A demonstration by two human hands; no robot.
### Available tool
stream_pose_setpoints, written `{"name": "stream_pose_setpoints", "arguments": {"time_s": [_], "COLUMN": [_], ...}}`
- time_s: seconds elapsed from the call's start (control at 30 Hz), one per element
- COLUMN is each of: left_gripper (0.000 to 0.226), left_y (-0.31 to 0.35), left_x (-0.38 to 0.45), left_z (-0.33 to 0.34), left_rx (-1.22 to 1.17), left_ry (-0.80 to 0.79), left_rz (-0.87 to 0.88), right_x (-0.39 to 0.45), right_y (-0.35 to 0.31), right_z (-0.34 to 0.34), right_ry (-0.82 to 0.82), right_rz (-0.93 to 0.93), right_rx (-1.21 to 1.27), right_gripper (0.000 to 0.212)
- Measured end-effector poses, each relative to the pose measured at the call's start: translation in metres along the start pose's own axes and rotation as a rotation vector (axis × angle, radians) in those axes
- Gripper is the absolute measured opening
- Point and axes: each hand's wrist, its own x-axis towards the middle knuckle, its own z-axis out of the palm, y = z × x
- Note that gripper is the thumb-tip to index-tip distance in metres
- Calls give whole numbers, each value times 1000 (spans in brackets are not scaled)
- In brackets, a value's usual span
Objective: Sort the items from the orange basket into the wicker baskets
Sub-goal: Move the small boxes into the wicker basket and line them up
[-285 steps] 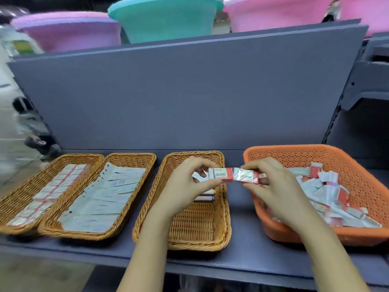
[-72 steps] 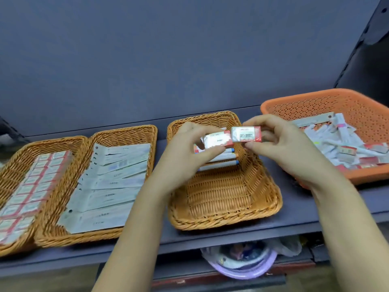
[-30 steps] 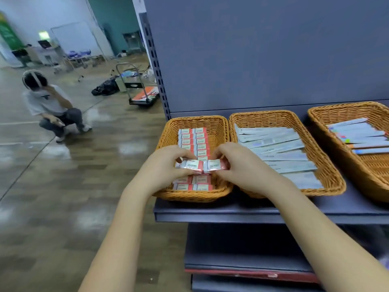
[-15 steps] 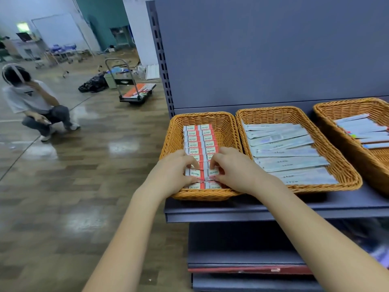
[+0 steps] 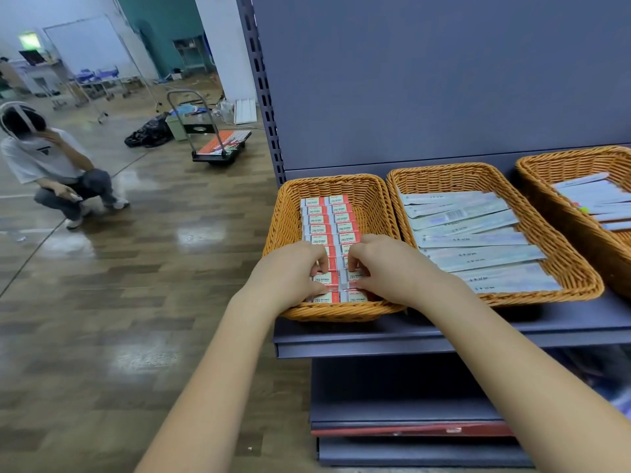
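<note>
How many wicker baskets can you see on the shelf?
3: the left basket with small red packs, under both hands; the middle basket with long flat packs; the right basket, partly cut off. More may sit out of view.

Three wicker baskets stand side by side on the shelf [image 5: 444, 332]. The left basket [image 5: 290, 213] holds small packets [image 5: 329, 220] in two columns running front to back. The middle basket [image 5: 563, 268], just beside it, holds long flat packets [image 5: 474, 238] laid crosswise. The right basket [image 5: 560, 186] holds further packets at the frame edge. Both hands, left hand [image 5: 290, 271] and right hand [image 5: 386, 268], rest on the front packets in the left basket. A cart [image 5: 218, 148] and a crouching person [image 5: 51, 165] occupy the floor left of the shelf
</note>
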Motion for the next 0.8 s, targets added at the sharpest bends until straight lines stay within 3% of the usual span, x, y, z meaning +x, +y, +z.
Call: {"name": "stream_pose_setpoints", "arguments": {"time_s": [0.2,0.47,0.67,0.8], "left_gripper": [22,22,31,36], "left_y": [0,5,44,89], "left_x": [1,12,47,78], "left_z": [1,-12,-29,-26], "left_rx": [32,-24,148,274], "left_ry": [-1,-106,96,225], "left_rz": [41,6,76,154], "right_x": [1,2,3,-1], "right_y": [-2,8,45,89], "right_z": [3,-10,-36,-45], "right_ry": [-6,-22,155,182], "right_rz": [13,-51,-28,43], "right_rx": [-42,-28,-46,-122], "right_gripper": [18,25,27,33]}}
